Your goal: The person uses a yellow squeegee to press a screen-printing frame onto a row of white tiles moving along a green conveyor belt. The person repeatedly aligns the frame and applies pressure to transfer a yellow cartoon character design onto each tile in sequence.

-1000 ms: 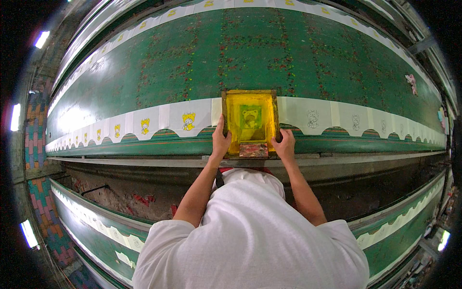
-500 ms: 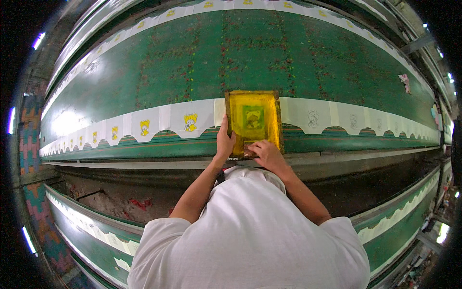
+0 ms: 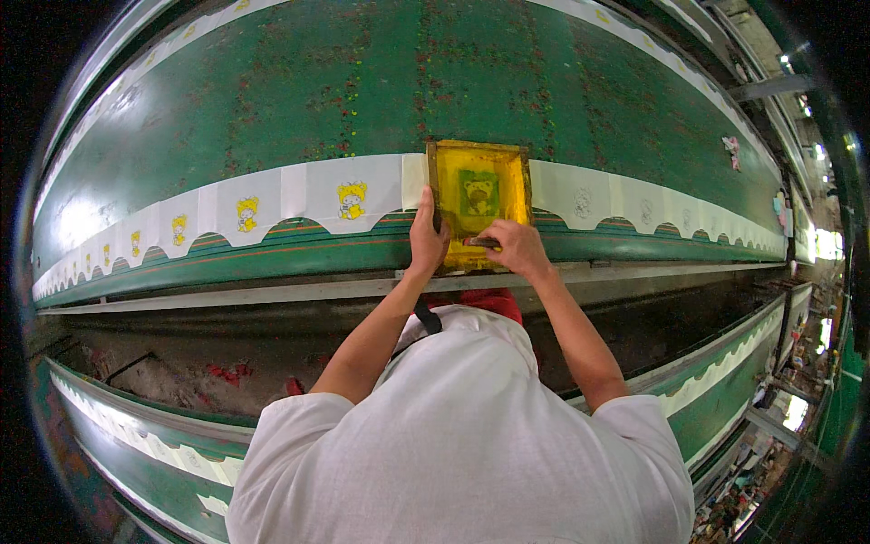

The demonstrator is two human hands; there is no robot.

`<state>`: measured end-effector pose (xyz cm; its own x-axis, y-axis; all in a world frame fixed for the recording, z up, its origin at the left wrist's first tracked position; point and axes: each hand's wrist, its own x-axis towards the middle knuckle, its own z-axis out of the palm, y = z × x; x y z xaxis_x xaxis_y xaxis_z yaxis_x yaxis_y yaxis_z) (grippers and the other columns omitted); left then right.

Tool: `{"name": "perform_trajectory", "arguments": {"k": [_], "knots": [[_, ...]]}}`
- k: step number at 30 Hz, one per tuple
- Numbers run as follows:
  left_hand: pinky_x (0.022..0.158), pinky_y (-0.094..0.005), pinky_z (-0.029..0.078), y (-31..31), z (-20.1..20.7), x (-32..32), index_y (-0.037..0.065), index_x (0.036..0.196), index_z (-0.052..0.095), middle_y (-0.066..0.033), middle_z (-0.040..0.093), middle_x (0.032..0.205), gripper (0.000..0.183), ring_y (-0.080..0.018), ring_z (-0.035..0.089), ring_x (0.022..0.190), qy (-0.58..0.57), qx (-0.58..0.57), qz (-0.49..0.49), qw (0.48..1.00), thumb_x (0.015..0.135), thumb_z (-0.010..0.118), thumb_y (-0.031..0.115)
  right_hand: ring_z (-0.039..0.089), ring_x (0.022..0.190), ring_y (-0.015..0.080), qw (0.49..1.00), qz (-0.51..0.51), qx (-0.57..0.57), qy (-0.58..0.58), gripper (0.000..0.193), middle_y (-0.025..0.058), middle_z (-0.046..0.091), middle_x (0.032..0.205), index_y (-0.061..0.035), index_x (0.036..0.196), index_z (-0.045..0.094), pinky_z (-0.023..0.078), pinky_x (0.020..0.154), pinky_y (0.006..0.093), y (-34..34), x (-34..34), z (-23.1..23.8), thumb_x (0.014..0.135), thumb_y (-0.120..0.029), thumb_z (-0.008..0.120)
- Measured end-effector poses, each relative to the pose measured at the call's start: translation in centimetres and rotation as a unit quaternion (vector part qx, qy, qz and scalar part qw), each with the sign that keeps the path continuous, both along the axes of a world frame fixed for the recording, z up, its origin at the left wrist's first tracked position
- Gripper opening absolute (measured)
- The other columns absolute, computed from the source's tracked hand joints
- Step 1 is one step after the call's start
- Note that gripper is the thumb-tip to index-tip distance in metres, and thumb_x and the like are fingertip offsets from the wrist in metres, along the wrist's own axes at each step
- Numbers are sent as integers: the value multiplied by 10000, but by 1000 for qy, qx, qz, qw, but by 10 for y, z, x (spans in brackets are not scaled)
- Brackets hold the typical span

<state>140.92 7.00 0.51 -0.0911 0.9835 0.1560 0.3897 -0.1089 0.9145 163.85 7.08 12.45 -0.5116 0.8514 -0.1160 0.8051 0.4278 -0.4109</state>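
A screen-printing frame (image 3: 525,186) with wooden sides and yellow mesh lies over a strip of white scalloped cloth pieces (image 3: 310,181) along the near edge of a long green table. Its mesh carries a greenish square with a bear-like figure. My left hand (image 3: 426,238) is wrapped around the frame's left side, thumb stretched along it. Over the near end of the mesh, my right hand (image 3: 517,246) grips a small dark tool with a reddish end, likely a squeegee (image 3: 480,242); its blade cannot be made out. Cloths left of the frame bear yellow figures; those right show only dark outlines.
The green table (image 3: 381,100) stretches away, speckled with red and yellow paint spots. A pale metal rail (image 3: 227,297) runs along its near edge. Behind me stands another green table (image 3: 172,435) with white cloths. A pink scrap (image 3: 732,152) lies at far right.
My right hand has lifted from the frame's near end and shifted slightly right, the tool now turned in its grip. The whole view has shifted a little; my left hand stays on the frame.
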Motion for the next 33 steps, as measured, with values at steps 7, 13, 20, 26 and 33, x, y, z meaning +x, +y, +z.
{"name": "perform_trajectory", "arguments": {"k": [7,13,20,26,33], "knots": [[1222,-453,456,0,-4,3,53,1766,299,-241,449,1742,895,-446,471,1568,-3,13,18,1000,970,700,-32,752,1061,353,997,60,-39,-41,380,100,755,1099,-129,1155,784,625,875,511,5,-9,-12,821,-291,862],[1179,-472,494,1,0,2,50,1771,277,-261,487,1706,943,-459,533,1512,13,8,13,1000,941,717,-36,754,1046,323,998,47,29,-38,365,73,746,1057,-134,1124,784,627,845,497,10,-10,-19,815,-307,875],[1151,-465,520,1,5,5,49,1759,320,-290,568,1628,930,-448,612,1447,7,17,24,1000,927,727,-41,742,997,299,994,24,104,-22,314,45,743,1027,-147,1085,787,628,823,477,66,-13,-22,807,-262,877],[1142,-463,529,-2,7,2,36,1763,284,-275,544,1650,997,-464,583,1462,-6,60,12,998,867,697,-105,734,993,299,990,31,135,-16,335,33,736,1011,-164,1098,790,620,847,473,105,-15,-33,792,-268,883],[1079,-476,552,-3,8,6,62,1764,294,-291,601,1569,983,-496,620,1372,-5,6,31,1000,874,683,-87,739,953,253,981,49,186,-29,302,33,745,958,-131,1091,827,619,815,437,119,-15,-28,832,-263,908]]}}
